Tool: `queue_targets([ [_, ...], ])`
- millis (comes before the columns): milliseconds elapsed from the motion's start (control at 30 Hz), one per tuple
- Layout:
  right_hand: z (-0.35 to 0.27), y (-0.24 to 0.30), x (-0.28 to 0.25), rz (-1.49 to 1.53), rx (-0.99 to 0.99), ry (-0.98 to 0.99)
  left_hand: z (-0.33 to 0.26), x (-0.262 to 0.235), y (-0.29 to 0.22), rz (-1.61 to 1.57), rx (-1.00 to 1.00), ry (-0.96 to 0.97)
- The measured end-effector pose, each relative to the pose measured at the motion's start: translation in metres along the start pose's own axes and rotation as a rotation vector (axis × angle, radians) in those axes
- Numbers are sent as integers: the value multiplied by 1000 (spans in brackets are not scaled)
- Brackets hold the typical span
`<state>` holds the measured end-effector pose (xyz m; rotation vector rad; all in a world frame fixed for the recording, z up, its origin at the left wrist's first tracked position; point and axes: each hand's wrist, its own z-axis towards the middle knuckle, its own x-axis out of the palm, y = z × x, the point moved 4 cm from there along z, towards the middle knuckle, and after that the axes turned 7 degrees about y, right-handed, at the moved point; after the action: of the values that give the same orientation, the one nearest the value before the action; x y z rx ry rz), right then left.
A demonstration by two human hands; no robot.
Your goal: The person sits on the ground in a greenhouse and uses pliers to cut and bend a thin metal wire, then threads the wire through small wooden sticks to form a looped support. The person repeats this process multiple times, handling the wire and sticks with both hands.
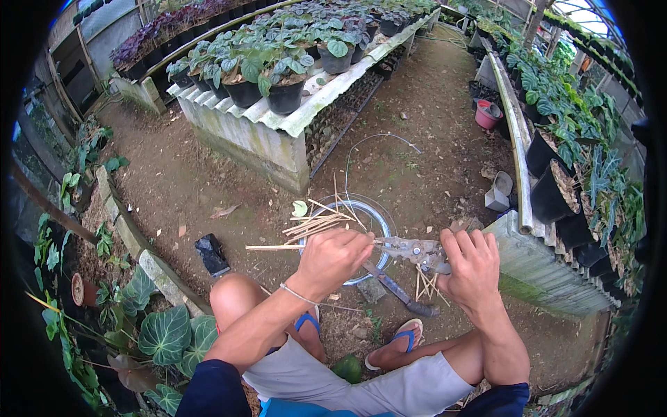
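My left hand (333,257) is closed round a thin bamboo stick (274,247), which sticks out to the left. My right hand (472,271) grips a pair of worn metal pliers (413,248). Their jaws point left and meet the fingertips of my left hand; what lies between them is too small to make out. Below my hands a coil of shiny wire (384,226) lies on the ground. Several cut bamboo sticks (316,224) rest across its left side. A knife with a dark blade and handle (399,288) lies beneath the pliers.
More sticks (427,285) lie under my right hand. A black plastic packet (211,254) is on the soil to the left. Potted plants (285,90) stand on a corrugated bench ahead. A block-walled bench (549,267) borders the right, with a grey pot (498,193) beside it.
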<state>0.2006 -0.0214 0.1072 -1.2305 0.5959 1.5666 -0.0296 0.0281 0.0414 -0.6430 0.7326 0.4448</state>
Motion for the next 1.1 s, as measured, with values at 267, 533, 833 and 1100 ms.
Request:
queue_targets([
  [267, -1, 0, 7, 4, -25, 39, 0, 3, 2, 11, 13, 87],
  [533, -1, -3, 5, 80, -7, 47, 1, 3, -3, 31, 61, 70],
  [833, 1, -7, 4, 42, -23, 49, 3, 8, 2, -79, 7, 87],
  [1100, 2, -25, 31, 916, 288, -7, 0, 17, 20, -909, -599, 108],
])
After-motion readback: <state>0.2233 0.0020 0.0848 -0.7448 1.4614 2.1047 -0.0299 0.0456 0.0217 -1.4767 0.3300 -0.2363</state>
